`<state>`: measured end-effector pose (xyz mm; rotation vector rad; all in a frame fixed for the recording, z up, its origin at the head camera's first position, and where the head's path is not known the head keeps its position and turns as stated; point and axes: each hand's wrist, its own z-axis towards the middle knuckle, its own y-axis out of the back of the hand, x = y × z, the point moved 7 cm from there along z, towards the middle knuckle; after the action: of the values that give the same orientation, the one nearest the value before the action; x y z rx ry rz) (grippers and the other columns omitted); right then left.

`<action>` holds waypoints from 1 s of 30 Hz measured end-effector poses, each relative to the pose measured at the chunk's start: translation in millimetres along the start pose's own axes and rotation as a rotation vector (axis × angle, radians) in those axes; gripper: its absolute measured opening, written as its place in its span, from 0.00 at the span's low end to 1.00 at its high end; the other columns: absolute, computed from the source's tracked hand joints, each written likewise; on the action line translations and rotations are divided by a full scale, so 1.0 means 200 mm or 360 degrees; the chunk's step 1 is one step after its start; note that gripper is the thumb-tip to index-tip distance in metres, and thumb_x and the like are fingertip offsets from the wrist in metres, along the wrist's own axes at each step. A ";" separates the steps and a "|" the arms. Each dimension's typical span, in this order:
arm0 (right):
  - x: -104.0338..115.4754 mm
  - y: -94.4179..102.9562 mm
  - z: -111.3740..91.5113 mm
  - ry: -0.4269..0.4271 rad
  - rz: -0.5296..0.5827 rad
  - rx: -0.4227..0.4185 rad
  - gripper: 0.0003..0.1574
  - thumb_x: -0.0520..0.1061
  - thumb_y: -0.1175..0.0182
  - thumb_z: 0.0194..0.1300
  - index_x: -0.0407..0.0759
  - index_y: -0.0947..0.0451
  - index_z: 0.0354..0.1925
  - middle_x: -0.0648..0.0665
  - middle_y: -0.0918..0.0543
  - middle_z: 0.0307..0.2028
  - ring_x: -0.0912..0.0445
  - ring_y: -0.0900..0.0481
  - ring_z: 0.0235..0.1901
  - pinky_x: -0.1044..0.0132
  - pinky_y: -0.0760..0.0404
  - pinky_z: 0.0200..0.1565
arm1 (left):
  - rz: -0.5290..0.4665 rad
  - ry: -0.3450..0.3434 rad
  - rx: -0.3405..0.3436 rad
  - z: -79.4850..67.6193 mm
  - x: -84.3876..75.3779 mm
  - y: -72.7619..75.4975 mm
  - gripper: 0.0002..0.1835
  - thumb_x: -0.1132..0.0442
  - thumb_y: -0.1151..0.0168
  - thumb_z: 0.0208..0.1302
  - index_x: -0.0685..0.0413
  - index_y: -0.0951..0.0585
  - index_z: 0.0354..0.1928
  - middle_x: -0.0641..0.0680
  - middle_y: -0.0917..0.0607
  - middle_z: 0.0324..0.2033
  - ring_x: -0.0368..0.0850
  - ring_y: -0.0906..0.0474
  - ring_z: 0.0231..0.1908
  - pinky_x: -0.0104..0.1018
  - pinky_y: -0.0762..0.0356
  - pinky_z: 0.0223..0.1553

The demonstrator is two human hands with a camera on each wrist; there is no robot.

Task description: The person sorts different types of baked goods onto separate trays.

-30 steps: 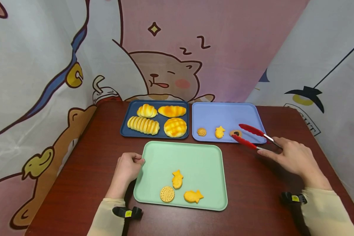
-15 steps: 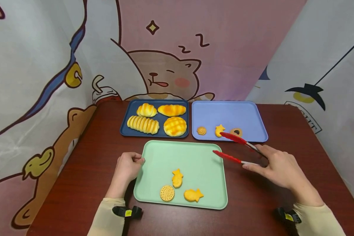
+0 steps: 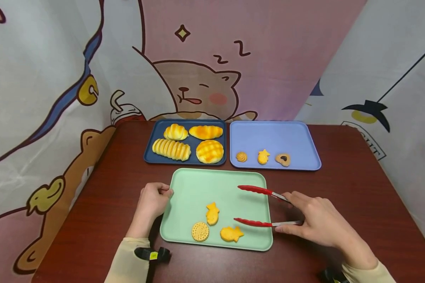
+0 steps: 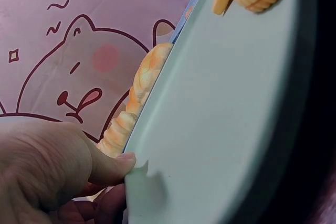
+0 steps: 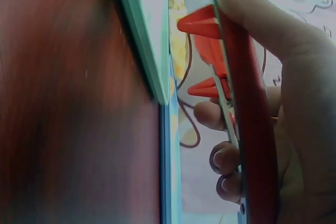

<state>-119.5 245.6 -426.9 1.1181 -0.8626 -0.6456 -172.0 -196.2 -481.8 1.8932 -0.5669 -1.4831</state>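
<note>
Right grip (image 3: 320, 222) holds tongs (image 3: 256, 223), spread wide to its left; likely light, springy; hold mid-length. Left grip (image 3: 155, 199) pinches green tray (image 3: 198, 186).

I'm looking in on a small staged booth, much like a recording set dressed as a bakery counter; what building holds it I can't tell. Creased cloth (image 3: 279, 74), printed with a sleeping cartoon animal (image 3: 202, 90) and a yellow bell (image 3: 86, 91), encloses the back and both sides of a reddish-brown desk (image 3: 106, 200). The mint-green tray (image 3: 194, 188), red-tipped tongs (image 3: 256, 223) and bread rolls (image 3: 171, 149) bring the bakery look, while the black wrist camera (image 3: 162, 255) at the left sleeve (image 3: 129, 263) speaks of recording.
</note>
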 end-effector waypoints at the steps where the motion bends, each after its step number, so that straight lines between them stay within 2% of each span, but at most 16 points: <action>1: 0.02 0.00 0.00 0.0023 0.0013 0.0015 0.55 0.84 0.29 0.50 0.46 0.16 0.58 0.56 0.15 0.44 0.69 0.26 0.25 0.63 0.23 0.28 | -0.0005 0.0001 0.0003 0.00 0.00 0.00 0.10 0.62 0.29 0.70 0.61 0.10 0.46 0.55 0.12 0.35 0.49 0.18 0.33 0.44 0.19 0.33; 5: 0.08 -0.01 -0.01 0.0099 0.0043 0.0058 0.54 0.84 0.28 0.48 0.46 0.15 0.56 0.60 0.18 0.41 0.72 0.34 0.22 0.68 0.28 0.26 | -0.0019 0.0002 0.0011 0.00 0.00 0.00 0.10 0.61 0.29 0.71 0.62 0.10 0.47 0.56 0.13 0.35 0.49 0.18 0.32 0.44 0.19 0.32; 15: 0.13 -0.06 -0.04 0.0173 0.0083 0.0115 0.46 0.82 0.27 0.51 0.51 0.13 0.53 0.67 0.23 0.36 0.72 0.36 0.21 0.70 0.35 0.25 | -0.0016 -0.0012 0.0012 0.00 0.00 -0.01 0.10 0.62 0.29 0.71 0.62 0.10 0.47 0.55 0.12 0.36 0.49 0.18 0.33 0.43 0.19 0.33; 23: 0.14 -0.08 -0.05 0.0202 0.0094 0.0147 0.43 0.81 0.28 0.53 0.52 0.12 0.52 0.67 0.21 0.38 0.72 0.33 0.23 0.69 0.31 0.26 | -0.0024 -0.0007 0.0013 0.00 0.01 -0.01 0.10 0.62 0.29 0.71 0.62 0.10 0.47 0.56 0.13 0.35 0.49 0.19 0.32 0.43 0.19 0.31; 27: 0.14 -0.10 -0.05 0.0189 0.0113 0.0224 0.41 0.80 0.28 0.54 0.54 0.12 0.52 0.67 0.19 0.39 0.72 0.29 0.25 0.67 0.26 0.28 | -0.0037 -0.0015 0.0007 0.00 0.00 -0.01 0.10 0.62 0.30 0.71 0.62 0.10 0.47 0.56 0.13 0.35 0.49 0.19 0.32 0.42 0.20 0.31; 30: 0.14 -0.11 -0.05 0.0177 0.0152 0.0286 0.38 0.79 0.28 0.56 0.55 0.11 0.52 0.67 0.19 0.38 0.71 0.29 0.26 0.68 0.27 0.28 | -0.0039 -0.0022 -0.0001 0.00 0.00 -0.01 0.10 0.62 0.30 0.71 0.62 0.10 0.47 0.56 0.13 0.35 0.49 0.18 0.32 0.42 0.20 0.31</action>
<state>-97.6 220.9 -441.9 1.2543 -0.8851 -0.4287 -171.3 -195.6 -483.4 1.8973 -0.5516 -1.5125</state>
